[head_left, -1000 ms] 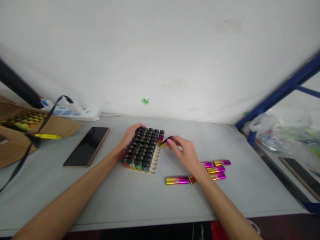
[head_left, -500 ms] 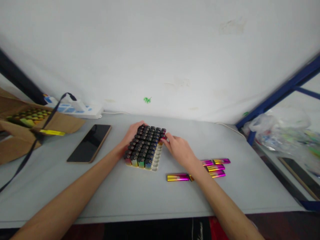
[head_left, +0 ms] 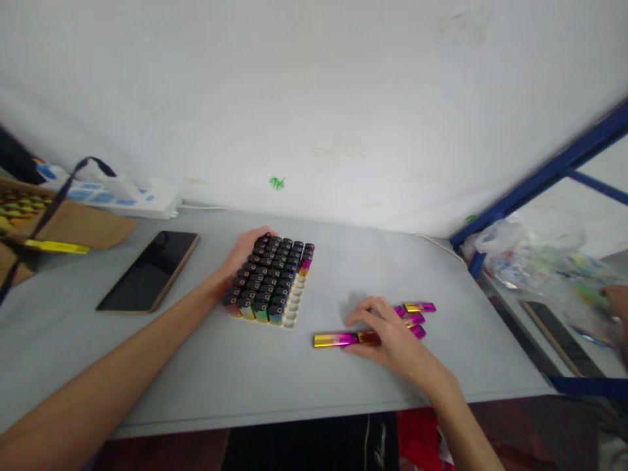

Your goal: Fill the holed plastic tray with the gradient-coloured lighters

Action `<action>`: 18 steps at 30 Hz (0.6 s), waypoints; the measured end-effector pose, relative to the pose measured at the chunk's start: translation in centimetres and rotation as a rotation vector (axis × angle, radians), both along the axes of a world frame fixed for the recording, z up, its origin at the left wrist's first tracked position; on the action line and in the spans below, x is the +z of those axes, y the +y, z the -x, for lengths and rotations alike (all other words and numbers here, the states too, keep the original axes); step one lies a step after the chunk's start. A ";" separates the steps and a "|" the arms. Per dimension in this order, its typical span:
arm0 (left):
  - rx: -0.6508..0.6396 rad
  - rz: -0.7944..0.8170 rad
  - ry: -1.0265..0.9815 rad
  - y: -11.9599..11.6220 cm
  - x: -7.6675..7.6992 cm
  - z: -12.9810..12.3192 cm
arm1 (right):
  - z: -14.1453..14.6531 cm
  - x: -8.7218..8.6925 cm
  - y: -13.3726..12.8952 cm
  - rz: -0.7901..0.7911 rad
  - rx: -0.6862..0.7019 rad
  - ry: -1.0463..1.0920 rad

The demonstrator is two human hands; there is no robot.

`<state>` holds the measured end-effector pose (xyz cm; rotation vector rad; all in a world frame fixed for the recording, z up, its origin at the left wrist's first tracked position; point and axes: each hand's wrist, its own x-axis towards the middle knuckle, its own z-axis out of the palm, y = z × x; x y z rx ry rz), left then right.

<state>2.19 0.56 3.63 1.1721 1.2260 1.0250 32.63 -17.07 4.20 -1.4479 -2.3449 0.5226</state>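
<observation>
A pale tray (head_left: 290,320) with round pockets holds several rows of upright lighters (head_left: 262,278) with black tops. Along its right side, the nearer pockets are bare. My left hand (head_left: 243,252) grips the tray's far left side, its fingertips hidden behind the lighters. Over several loose pink-and-gold lighters (head_left: 419,307) lying on the table, my right hand (head_left: 392,333) is open, thumb and fingers apart. Its thumb is beside a yellow-and-pink lighter (head_left: 335,339); the hand partly covers others.
A phone (head_left: 150,271) lies left of the tray. Further left are a cardboard box (head_left: 83,222), a yellow strip (head_left: 57,246), a dark strap (head_left: 63,186) and a power strip (head_left: 152,200). Beyond the blue frame (head_left: 534,173) are plastic bags (head_left: 540,252), another phone (head_left: 562,337) and another person's blurred hand (head_left: 617,301).
My right hand has let go of a lighter in the tray's right row and moved right and nearer, over the loose lighters. My left hand stays on the tray. The view has shifted slightly.
</observation>
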 end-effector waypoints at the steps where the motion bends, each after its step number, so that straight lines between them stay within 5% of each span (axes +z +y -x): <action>1: -0.002 0.004 -0.003 0.1 -0.1 0.0 | 0.0 -0.1 -0.3 -0.015 -0.002 -0.006; 6: -0.010 -0.024 0.012 0.3 -0.3 0.2 | 0.7 0.1 1.5 0.006 -0.001 0.198; 13: -0.025 -0.040 -0.044 -0.3 0.2 0.1 | 2.6 -0.2 6.9 0.223 -0.122 0.828; 18: -0.018 -0.061 -0.016 -0.3 0.2 0.2 | 5.1 -0.5 9.8 0.179 -0.139 1.019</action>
